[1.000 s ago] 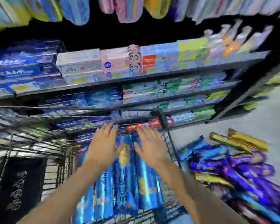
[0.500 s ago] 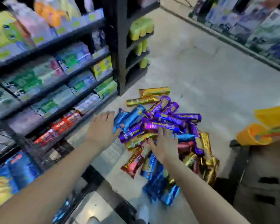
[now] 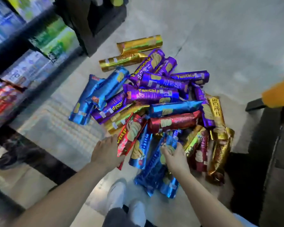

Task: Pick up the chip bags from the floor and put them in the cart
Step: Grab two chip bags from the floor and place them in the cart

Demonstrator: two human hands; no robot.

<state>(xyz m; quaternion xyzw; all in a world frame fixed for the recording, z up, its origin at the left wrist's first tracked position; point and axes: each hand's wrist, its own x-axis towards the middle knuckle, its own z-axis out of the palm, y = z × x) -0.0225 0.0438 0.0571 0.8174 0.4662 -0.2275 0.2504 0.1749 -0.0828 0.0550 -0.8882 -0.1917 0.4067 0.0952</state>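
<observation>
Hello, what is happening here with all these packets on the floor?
A person is bending over a pile of chip bags on the shop floor, next to the shelves. The left hand touches the lower end of a red bag. The right hand closes its fingers on a blue bag. No bag is lifted yet, and many bags remain on the floor.
</observation>
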